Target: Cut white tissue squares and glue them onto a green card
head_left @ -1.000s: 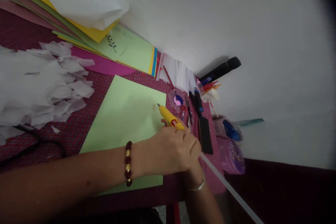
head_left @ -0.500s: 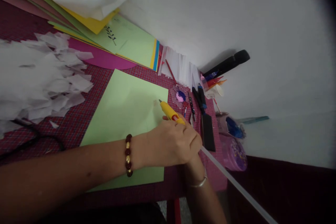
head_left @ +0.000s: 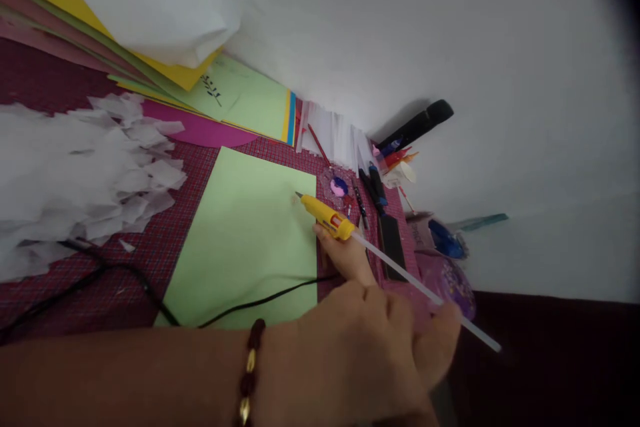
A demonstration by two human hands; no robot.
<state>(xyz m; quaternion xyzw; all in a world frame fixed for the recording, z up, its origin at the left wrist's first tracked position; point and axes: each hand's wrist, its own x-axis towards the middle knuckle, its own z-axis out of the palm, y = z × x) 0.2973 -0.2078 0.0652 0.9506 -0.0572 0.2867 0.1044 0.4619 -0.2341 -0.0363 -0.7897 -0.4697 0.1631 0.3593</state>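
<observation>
A yellow hot glue gun (head_left: 327,215) is held in my right hand (head_left: 350,259), which is mostly hidden behind my left hand. Its metal tip points left over a light green paper sheet (head_left: 245,227), close to a small faint mark. Out of the back of the gun runs a long translucent glue stick (head_left: 400,271). My left hand (head_left: 365,353), with a brown and gold bead bracelet (head_left: 249,383) at the wrist, crosses in front, and its fingertips pinch the stick near its far end. A black cord (head_left: 270,298) lies across the sheet.
Cut white paper pieces (head_left: 90,173) are heaped at left. Coloured sheets (head_left: 255,103) are stacked at the back, beside white strips (head_left: 333,137). Scissors (head_left: 375,190), a dark flat block (head_left: 393,247) and a pink tub (head_left: 453,287) stand right, along the wall.
My left hand has moved from the gun's body back and down to the glue stick's rear part. The gun has tilted more level, and the cord now shows across the sheet.
</observation>
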